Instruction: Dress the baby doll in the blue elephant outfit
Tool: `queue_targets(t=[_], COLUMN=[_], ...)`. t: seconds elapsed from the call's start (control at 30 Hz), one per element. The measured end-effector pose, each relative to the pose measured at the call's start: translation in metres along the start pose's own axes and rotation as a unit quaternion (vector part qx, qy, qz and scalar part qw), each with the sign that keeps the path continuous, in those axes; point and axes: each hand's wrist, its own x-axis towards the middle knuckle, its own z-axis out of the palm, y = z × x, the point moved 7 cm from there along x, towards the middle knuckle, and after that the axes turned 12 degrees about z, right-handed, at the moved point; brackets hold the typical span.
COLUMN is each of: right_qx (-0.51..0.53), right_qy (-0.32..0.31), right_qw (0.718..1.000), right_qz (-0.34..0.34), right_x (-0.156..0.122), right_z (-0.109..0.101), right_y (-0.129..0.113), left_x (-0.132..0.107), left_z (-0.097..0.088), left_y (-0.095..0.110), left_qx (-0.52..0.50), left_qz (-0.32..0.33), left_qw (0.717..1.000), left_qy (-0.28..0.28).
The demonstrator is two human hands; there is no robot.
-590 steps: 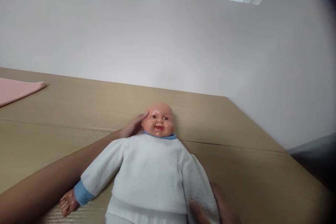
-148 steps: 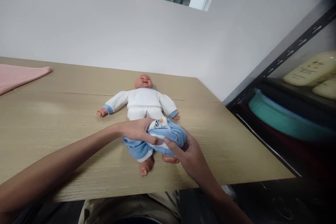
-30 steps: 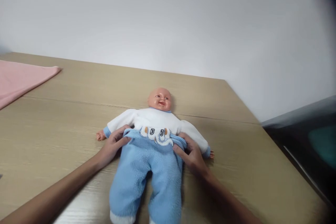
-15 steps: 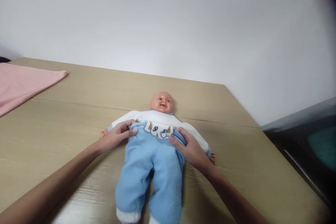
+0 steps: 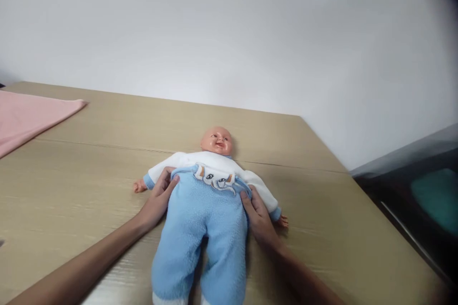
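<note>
Dressing judged near complete: blue trousers [image 5: 200, 228] sit drawn up to chest height on the doll [image 5: 216, 141], left hand [image 5: 157, 200] and right hand [image 5: 259, 217] each in a grip pinching the waistband sides; only straightening seemingly remains.

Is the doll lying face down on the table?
No, the doll lies on its back on the table, face up, wearing blue trousers.

**Open wood on both flanks, wall close behind**

The doll [image 5: 214, 171] lies lengthwise mid-table [image 5: 89, 190] with its arms spread, barring a straight pass across. The left hand [image 5: 157, 200] and right hand [image 5: 259, 219] fill the gaps at its sides, fingers gripping the waistband of the blue trousers [image 5: 200, 219]. Bare wood runs wide to the left as far as the pink cloth [image 5: 28, 114]. The wall [image 5: 214, 57] closes the far edge. A dark shelf [image 5: 411, 190] stands beyond the right edge.
</note>
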Motion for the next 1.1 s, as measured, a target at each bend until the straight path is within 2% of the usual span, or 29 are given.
queue_targets(t=[0.1,0.17,0.3,0.47,0.6,0.7,0.73,0.77,0.83,0.9,1.0,1.1], right_qx=[-0.009,-0.006,0.022,0.020,-0.054,-0.137,-0.167,-0.195,-0.232,-0.273,-0.369,-0.433], right_qy=[-0.033,-0.052,-0.038,-0.059,0.012,0.089,0.092,0.067,-0.014,-0.117,-0.262,-0.411], right_qw=[0.998,0.997,0.999,0.998,0.993,0.962,0.946,0.931,0.903,0.875,0.809,0.718], right_qz=[-0.048,-0.056,-0.027,-0.025,-0.106,-0.218,-0.263,-0.300,-0.362,-0.382,-0.375,-0.357], right_x=[0.008,0.011,0.018,0.019,0.001,-0.019,-0.024,-0.026,-0.022,-0.006,0.027,0.051], right_z=[0.004,0.002,-0.012,-0.016,-0.018,-0.009,0.000,0.014,0.051,0.095,0.168,0.227], right_y=[-0.017,-0.023,-0.016,-0.013,-0.036,-0.075,-0.092,-0.110,-0.145,-0.170,-0.183,-0.169], left_x=[0.008,0.013,0.019,0.021,0.018,0.018,0.018,0.018,0.017,0.016,0.011,0.008], left_z=[0.004,0.005,0.005,0.002,-0.002,-0.002,-0.001,-0.001,-0.002,-0.003,-0.008,-0.011], left_y=[-0.005,-0.007,-0.005,-0.005,-0.007,-0.001,0.003,0.008,0.019,0.028,0.033,0.030], left_qx=[-0.059,-0.109,-0.141,-0.134,-0.112,-0.058,-0.034,-0.010,0.037,0.068,0.083,0.085], left_qz=[-0.014,-0.039,-0.075,-0.059,-0.025,0.011,0.027,0.046,0.090,0.131,0.164,0.174], left_qw=[0.998,0.993,0.985,0.986,0.992,0.997,0.998,0.998,0.995,0.989,0.982,0.979], left_qy=[-0.010,-0.026,-0.068,-0.079,-0.052,-0.050,-0.046,-0.039,-0.016,0.010,0.043,0.059])
